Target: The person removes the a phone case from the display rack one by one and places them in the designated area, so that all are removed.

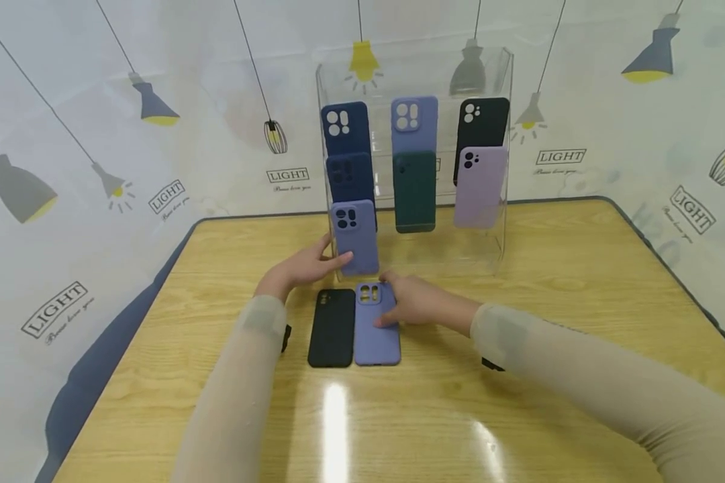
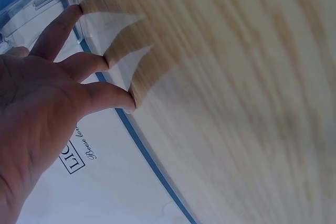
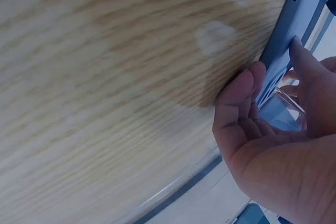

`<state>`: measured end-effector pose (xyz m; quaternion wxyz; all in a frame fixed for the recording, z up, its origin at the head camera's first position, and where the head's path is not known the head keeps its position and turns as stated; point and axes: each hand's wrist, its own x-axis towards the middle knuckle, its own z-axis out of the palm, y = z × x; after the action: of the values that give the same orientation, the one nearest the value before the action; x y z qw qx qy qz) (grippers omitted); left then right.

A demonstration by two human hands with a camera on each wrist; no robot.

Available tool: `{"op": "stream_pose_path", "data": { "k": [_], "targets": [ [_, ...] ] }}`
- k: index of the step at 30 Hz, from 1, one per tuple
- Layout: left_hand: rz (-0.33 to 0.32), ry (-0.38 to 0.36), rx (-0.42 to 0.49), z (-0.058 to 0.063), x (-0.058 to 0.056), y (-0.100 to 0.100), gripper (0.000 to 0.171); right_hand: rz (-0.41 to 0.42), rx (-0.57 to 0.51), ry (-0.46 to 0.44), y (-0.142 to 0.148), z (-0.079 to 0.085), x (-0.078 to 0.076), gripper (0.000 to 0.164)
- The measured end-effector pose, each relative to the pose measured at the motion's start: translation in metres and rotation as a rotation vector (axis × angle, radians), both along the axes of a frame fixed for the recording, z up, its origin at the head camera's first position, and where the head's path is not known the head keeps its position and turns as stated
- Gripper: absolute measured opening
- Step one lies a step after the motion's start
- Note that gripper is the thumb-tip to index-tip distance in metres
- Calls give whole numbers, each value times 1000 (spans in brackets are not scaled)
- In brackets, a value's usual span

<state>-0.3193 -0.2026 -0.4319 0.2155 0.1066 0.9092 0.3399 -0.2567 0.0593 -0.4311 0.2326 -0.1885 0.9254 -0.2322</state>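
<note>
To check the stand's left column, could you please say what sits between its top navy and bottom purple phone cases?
A second navy phone case, above the purple one, in the head view.

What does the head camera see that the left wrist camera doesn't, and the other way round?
Only the head view: the right hand, the pinkish-lilac case and the green case.

Only the left wrist view: three spread fingertips and the shadows stretching from them.

Both: the left hand, the wooden table, some of the clear stand and boxed wall lettering.

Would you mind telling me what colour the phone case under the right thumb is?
The phone case is lavender-blue; it shows best in the head view.
</note>
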Motion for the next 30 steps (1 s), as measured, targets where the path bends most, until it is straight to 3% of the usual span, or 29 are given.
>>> {"op": "stream_pose_path", "data": {
  "k": [16, 19, 23, 27, 30],
  "targets": [
    [14, -14, 8, -1, 2, 1, 112, 12, 10, 28, 2, 1, 1, 98],
    [15, -20, 1, 0, 1, 1, 111, 29, -22, 95, 3, 16, -2, 87],
    [18, -28, 11, 2, 1, 1, 110, 36, -130, 271, 5, 46, -9, 70],
    [14, -31, 16, 2, 0, 0, 110, 18, -192, 392, 4, 76, -21, 80],
    [13, -32, 12, 1, 1, 0, 109, 7, -161, 397, 1, 88, -30, 90]
  ]
}}
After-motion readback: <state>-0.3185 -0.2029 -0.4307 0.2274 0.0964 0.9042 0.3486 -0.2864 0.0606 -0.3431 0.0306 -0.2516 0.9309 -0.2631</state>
